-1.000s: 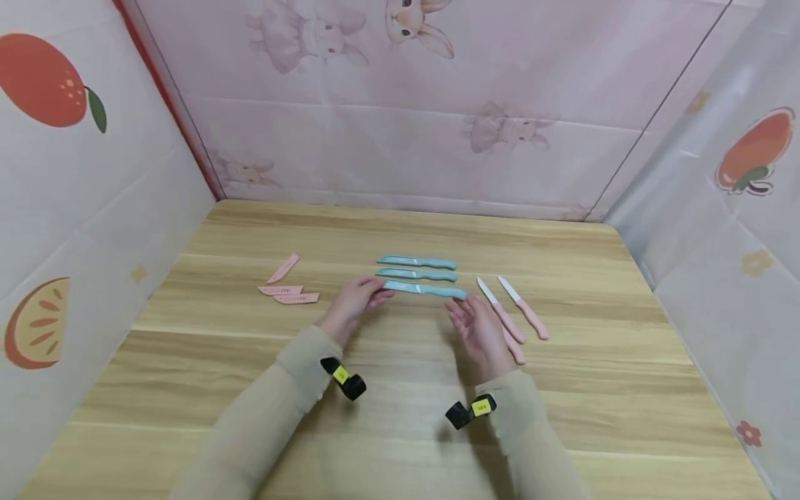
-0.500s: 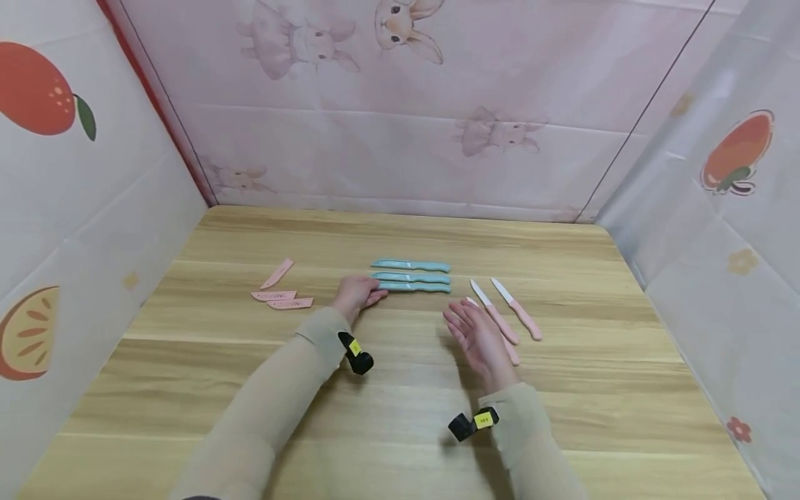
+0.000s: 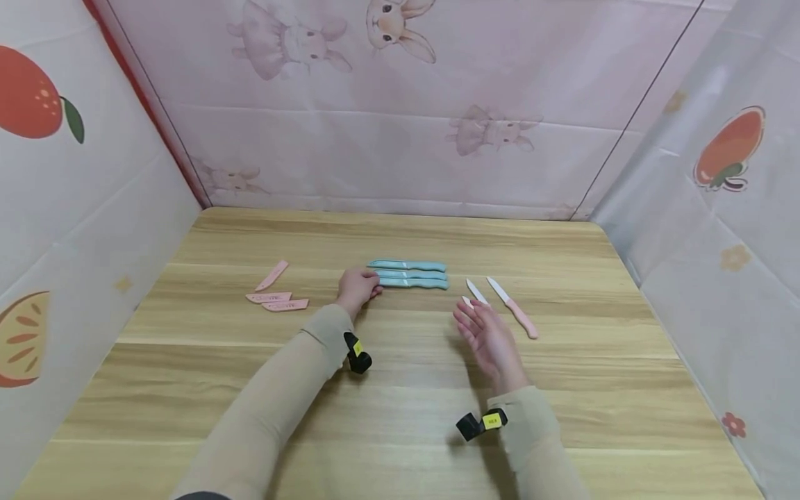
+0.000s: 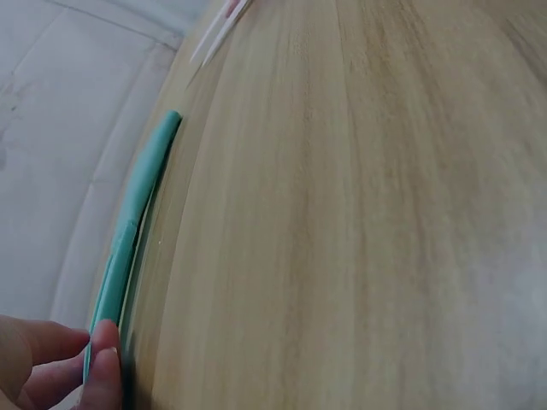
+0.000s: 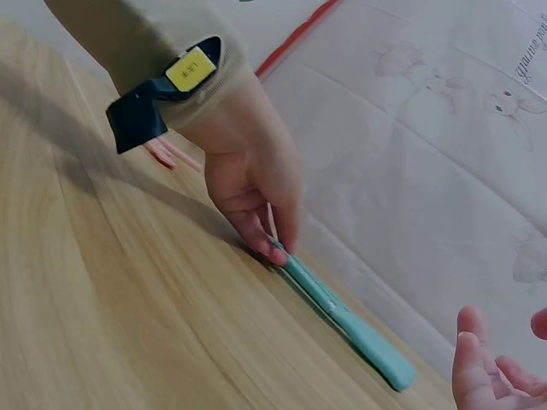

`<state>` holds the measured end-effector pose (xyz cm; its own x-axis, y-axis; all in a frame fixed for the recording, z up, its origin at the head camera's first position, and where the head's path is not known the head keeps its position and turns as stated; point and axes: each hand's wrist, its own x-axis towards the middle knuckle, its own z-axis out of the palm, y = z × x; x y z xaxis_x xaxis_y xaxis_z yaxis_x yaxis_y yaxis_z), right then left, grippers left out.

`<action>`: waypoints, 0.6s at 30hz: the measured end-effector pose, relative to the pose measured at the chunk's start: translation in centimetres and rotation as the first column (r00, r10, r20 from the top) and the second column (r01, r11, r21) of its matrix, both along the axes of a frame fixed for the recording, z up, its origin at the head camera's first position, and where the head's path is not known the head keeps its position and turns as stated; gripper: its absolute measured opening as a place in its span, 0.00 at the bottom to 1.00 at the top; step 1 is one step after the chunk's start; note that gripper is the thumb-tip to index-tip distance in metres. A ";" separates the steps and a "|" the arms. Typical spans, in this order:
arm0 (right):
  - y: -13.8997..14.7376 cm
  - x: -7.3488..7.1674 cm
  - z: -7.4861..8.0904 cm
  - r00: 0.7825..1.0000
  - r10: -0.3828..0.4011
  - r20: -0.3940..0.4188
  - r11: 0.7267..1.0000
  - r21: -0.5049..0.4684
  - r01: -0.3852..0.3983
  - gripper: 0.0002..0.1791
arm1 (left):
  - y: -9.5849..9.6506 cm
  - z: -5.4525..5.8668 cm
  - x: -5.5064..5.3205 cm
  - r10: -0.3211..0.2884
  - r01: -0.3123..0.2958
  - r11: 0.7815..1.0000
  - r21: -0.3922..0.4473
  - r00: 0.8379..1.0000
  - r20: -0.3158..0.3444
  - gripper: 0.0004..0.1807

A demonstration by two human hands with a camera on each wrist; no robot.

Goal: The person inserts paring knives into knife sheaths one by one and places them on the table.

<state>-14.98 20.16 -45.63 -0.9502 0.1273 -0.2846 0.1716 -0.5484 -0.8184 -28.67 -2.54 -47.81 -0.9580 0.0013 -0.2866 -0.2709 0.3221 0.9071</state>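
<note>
My left hand (image 3: 358, 288) pinches the sheathed blade end of the nearest turquoise paring knife (image 3: 419, 283) between thumb and fingers. In the left wrist view, the fingertips (image 4: 104, 363) clasp its tip. Two more sheathed turquoise knives lie parallel just behind it, the middle knife (image 3: 425, 275) and the far knife (image 3: 425, 266). Off to the right, my right hand (image 3: 494, 344) hangs palm up with loose fingers and holds nothing. Beneath or behind it are two bare pink-handled knives; only their white blades (image 3: 478, 291) show. Another pink-handled knife (image 3: 521, 319) lies fully visible beside them.
Three pink blade sheaths lie at the left of the wooden table (image 3: 400, 389): one slanted sheath (image 3: 271, 276) and two overlapping ones, with the front sheath (image 3: 285, 305) nearest. Printed curtains (image 3: 375, 153) hang along the table's back and sides.
The nearest turquoise knife, held up by both hands earlier, has come down beside the others. My right hand let go of it and drifted right. The left hand slid the knives closer together.
</note>
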 end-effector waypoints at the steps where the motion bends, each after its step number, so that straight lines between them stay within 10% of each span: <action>1: 0.1 0.0 0.0 1.000 -0.006 0.005 1.000 -0.007 0.006 0.24 | 0.0 0.1 0.1 -0.011 0.011 1.000 -0.024 1.000 -0.017 0.12; 8: 0.5 0.2 0.0 1.000 0.000 0.025 1.000 -0.024 0.001 0.25 | -1.4 0.9 0.5 -0.098 0.086 0.988 -0.131 0.991 -0.086 0.13; 12: 0.8 0.3 -0.1 1.000 -0.004 0.025 1.000 -0.023 0.004 0.24 | -4.6 2.4 -0.2 -0.144 0.099 0.943 -0.317 0.982 -0.123 0.16; 14: 1.2 0.4 -0.3 1.000 -0.009 0.026 1.000 -0.022 0.009 0.23 | -6.7 3.2 -0.6 -0.177 0.095 0.889 -0.447 0.973 -0.146 0.18; 18: 1.7 0.4 -0.4 1.000 -0.014 0.026 1.000 -0.022 0.015 0.20 | -11.3 4.2 -1.3 -0.253 0.069 0.694 -0.717 0.955 -0.154 0.17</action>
